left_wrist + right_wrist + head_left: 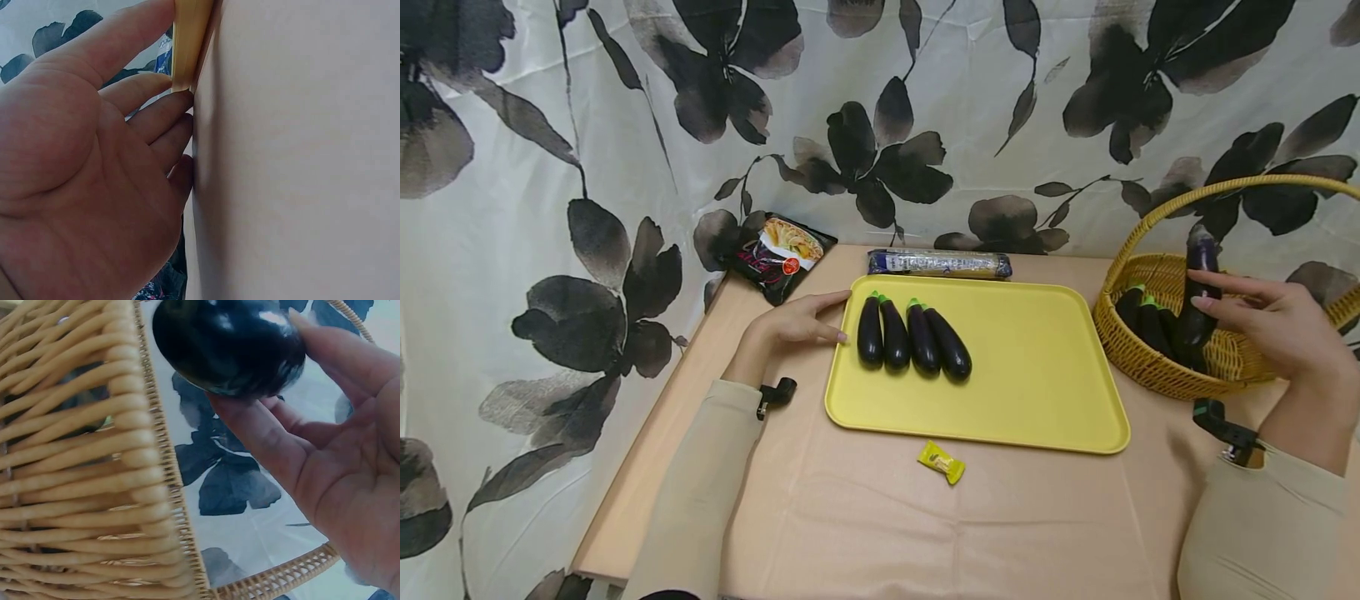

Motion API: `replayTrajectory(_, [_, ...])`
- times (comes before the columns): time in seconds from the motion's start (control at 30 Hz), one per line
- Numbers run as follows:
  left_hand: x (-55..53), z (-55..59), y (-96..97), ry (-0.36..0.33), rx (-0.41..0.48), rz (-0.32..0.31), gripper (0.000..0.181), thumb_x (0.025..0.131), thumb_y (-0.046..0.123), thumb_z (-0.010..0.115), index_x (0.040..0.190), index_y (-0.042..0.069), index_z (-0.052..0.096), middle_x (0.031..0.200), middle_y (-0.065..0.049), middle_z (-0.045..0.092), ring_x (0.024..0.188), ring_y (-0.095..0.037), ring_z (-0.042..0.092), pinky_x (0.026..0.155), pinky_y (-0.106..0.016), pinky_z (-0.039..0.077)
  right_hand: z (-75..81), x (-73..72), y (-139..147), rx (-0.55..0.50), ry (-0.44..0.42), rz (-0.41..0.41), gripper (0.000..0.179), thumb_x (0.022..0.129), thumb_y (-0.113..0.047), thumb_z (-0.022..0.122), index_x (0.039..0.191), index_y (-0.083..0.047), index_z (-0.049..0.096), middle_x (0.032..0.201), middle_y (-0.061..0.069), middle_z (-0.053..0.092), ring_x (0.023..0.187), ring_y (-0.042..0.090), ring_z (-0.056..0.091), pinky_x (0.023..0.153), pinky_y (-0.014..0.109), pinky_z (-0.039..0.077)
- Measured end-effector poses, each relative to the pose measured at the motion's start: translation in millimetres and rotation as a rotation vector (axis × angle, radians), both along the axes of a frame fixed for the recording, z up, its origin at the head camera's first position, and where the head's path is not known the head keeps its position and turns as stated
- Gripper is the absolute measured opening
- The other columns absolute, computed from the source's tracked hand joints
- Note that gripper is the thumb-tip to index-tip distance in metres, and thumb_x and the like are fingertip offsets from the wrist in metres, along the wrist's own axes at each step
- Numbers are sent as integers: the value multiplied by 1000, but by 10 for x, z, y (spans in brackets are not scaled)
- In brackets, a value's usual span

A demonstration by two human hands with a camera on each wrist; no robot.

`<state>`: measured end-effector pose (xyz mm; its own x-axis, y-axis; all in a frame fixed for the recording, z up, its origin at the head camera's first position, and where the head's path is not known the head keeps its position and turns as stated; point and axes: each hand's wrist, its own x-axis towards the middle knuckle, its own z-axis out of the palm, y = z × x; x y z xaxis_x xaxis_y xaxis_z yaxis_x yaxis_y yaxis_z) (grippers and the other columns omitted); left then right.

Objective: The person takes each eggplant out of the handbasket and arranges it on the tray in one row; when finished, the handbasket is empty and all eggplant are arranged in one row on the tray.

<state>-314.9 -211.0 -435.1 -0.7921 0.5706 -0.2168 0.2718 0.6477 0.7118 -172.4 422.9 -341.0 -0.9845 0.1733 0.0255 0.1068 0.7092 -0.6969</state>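
Note:
My right hand [1277, 325] pinches a dark purple eggplant [1200, 292] between thumb and fingers. It is held upright over the wicker basket [1172, 379]; in the right wrist view the eggplant [228, 347] is above the basket's rim [134, 425]. Inside the basket lie more eggplants [1150, 327] with green stem ends. Several eggplants [925, 340] lie side by side on the left part of a yellow tray [1030, 367]. My left hand [793, 321] touches the tray's left edge, and in the left wrist view the fingers [159, 119] are extended, only slightly bent, against the tray's side [187, 44].
A small yellow wrapped candy [941, 462] lies in front of the tray. Behind it is a long blue-and-silver packet [940, 264]. A black food packet [782, 254] lies at the back left. The basket's tall handle [1225, 187] arches beside the right hand. A floral curtain [880, 100] hangs behind the table.

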Motion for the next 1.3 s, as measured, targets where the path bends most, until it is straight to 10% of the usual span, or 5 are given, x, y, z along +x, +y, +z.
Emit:
replayTrajectory(0.3, [8,9,1,-6,4,-2,97,87,44,84,166,22,31,172,0,28,162,-23,16,133,-46,13,87,70,-32,15,-1,131,56,104,-28,66,157,-28,49,110,-7,42,86,5,44,60,17,45])
replayTrajectory(1.0, [20,-31,-7,9,5,-10,98,87,44,84,166,22,31,172,0,28,162,-22,16,133,-44,13,152,211,-239,47,73,247,48,101,-11,68,148,-14,59,129,-20,47,98,1,48,73,6,51])
replayTrajectory(1.3, [9,-10,-20,6,-3,-16,99,87,45,84,166,21,30,172,-1,27,162,-24,15,133,-47,12,257,144,-425,24,18,257,51,102,-23,69,150,-18,58,166,-1,34,127,7,40,79,0,45])
